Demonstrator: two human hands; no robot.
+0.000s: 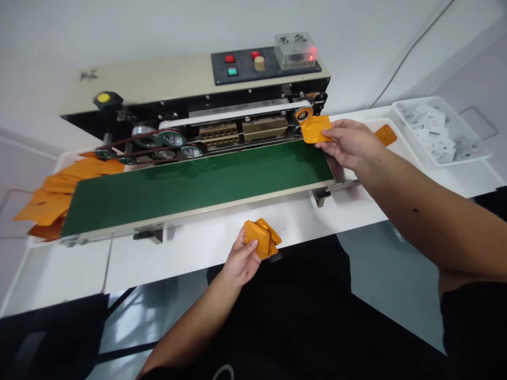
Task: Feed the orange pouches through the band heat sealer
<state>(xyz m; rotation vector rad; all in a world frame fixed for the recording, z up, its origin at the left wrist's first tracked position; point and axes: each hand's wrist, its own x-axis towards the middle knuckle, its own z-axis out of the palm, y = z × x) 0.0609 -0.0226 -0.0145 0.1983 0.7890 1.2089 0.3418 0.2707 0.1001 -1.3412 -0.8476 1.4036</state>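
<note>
My right hand (350, 145) pinches a small orange pouch (315, 129) by its right side. The pouch's upper left edge meets the feed wheel at the right end of a band sealing machine (158, 87). Below the pouch runs the machine's green conveyor belt (198, 177). Nearer to me, my left hand (243, 258) is closed around several orange pouches (261, 238), fanned in a loose stack in front of the belt. The thumb lies across the top pouch.
Many orange pouches (71, 182) are heaped in a tray at the belt's left end. On the right, a clear plastic bin (439, 129) holds small white packets, beside a white tray (407, 142) with an orange pouch (385, 135). The machine's control panel (241, 66) has buttons and a knob.
</note>
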